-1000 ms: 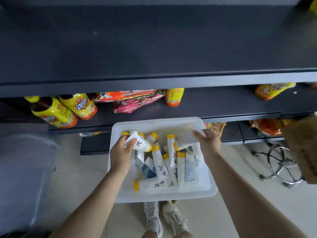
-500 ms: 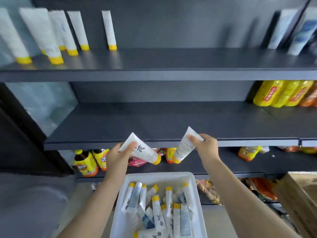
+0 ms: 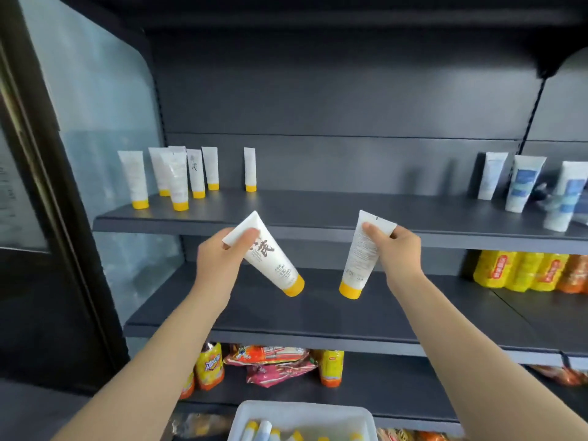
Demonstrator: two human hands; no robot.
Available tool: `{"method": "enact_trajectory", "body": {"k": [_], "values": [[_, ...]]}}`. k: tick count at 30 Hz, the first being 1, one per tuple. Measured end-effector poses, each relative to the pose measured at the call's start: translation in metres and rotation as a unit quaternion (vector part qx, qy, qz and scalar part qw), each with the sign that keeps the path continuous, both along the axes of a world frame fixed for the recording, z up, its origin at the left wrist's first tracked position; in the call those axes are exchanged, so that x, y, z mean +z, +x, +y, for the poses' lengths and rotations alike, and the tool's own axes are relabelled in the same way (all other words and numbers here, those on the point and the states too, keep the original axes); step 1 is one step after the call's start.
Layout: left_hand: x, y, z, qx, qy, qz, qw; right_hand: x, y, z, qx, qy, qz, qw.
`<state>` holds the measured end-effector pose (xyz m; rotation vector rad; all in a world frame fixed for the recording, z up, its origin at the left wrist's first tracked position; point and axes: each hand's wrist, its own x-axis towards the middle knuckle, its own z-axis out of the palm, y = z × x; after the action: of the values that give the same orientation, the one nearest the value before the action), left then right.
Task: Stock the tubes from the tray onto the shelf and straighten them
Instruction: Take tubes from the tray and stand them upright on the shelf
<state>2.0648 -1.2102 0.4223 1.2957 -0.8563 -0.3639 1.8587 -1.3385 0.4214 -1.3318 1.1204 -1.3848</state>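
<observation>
Far left: a frosted glass side panel (image 3: 105, 128) closes off the end of the shelving.
Upper shelf, left end: white plastic tubes with yellow caps (image 3: 178, 178) stand cap-down in a loose bunch on the dark grey metal shelf (image 3: 350, 211), with one off on its own to their right.
Left hand: the left hand (image 3: 219, 259) is up in front of the shelf lip, thumb and fingers pinching a tube's flat crimped end.
Left tube: the white squeeze tube with black brush lettering (image 3: 270, 262) hangs in the air, tilted, yellow cap pointing down and to the right, touching no shelf.
Below, centre: the white plastic tray (image 3: 305, 409) peeks in at the bottom edge, more yellow-capped tubes lying in it.
Right tube: the white squeeze tube with fine grey print (image 3: 358, 262) is close to upright, yellow cap down, in the air, near the other held tube but apart from it.
Right hand: the right hand (image 3: 397, 249) pinches that tube by its crimped top, thumb on the front.
Upper shelf, right end: white tubes with blue labels (image 3: 521, 186) stand upright, a bit blurred.
Middle shelf, far right: yellow-wrapped bottles (image 3: 515, 272) sit packed in a row.
</observation>
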Motion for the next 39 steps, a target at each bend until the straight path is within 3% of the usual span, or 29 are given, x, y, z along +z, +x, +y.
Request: {"method": "enact_trajectory", "body": {"k": [8,15,22,30,35,39], "values": [[0.069,0.083,-0.03,0.007,0.011,-0.147,0.989,0.071,0.077,-0.041,0.038,-0.098,0.073,0.992],[0.102,0.177,-0.074,0.017,-0.005,-0.204,0.979,0.106,0.196,-0.103,0.031,-0.124,0.123,0.984],[0.097,0.234,-0.119,0.016,-0.015,-0.274,0.962,0.11,0.315,-0.159,-0.015,-0.135,0.29,0.947],[0.074,0.264,-0.152,0.003,-0.009,-0.269,0.963,0.112,0.39,-0.202,-0.031,-0.15,0.341,0.927],[0.066,0.273,-0.165,0.002,-0.015,-0.282,0.959,0.1,0.406,-0.217,-0.009,-0.134,0.412,0.901],[0.067,0.277,-0.172,0.005,-0.012,-0.283,0.959,0.085,0.411,-0.225,-0.005,-0.133,0.408,0.903]]}}
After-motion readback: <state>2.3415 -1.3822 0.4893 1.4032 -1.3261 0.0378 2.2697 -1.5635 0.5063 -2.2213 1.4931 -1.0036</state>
